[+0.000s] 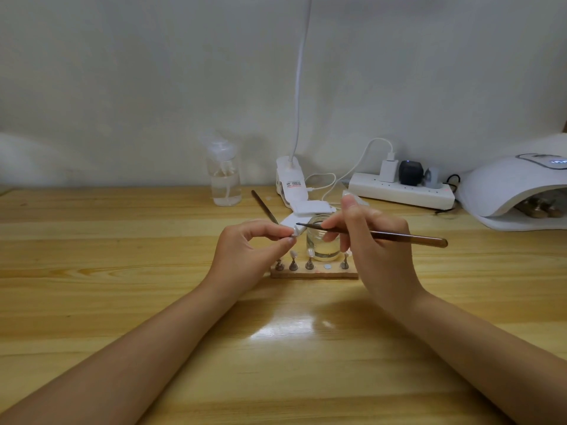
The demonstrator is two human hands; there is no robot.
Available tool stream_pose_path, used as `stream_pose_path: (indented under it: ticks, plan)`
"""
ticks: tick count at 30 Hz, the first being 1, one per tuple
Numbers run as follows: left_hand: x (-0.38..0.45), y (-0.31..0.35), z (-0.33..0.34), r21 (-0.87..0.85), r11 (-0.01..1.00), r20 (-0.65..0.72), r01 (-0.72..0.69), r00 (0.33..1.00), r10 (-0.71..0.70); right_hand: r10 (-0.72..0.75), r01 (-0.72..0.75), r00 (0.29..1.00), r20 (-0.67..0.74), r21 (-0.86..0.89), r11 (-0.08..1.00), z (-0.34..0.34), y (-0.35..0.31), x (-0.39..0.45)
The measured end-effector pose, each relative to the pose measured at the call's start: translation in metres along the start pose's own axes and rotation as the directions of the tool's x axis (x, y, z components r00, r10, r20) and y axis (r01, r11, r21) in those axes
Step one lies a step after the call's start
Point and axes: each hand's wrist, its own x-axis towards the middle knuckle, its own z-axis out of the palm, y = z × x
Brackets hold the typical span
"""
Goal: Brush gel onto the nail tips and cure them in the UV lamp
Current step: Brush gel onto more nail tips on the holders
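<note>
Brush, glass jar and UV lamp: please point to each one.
brush (399, 236), head view, middle of its brown handle
glass jar (319, 245), head view, its clear front wall
UV lamp (503, 185), head view, its white top shell

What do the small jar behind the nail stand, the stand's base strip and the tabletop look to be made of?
Small jar: clear glass, by its see-through wall and the clear liquid inside. Base strip: probably cork or raw wood, tan, matte, rough-edged. Tabletop: pale wood or wood-look laminate with a glossy finish, given the grain lines and the bright lamp glare.
</note>
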Motion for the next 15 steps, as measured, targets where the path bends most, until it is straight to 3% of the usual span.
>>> stream_pose_path:
  ticks: [4, 15]
  plan:
    - [-0.0004, 0.0004, 0.0001, -0.002, 1.0, -0.005, 0.005, 1.0, -0.005, 0.006, -0.005, 0.999, 0.034, -0.023, 1.0, 0.0007, 0.001, -0.0021]
    - [0.0003, -0.0014, 0.0007, -0.015, 1.0, -0.01, 0.012, 1.0, -0.012, 0.026, -0.025, 0.999, -0.034, 0.025, 0.999, 0.0004, -0.0004, -0.0007]
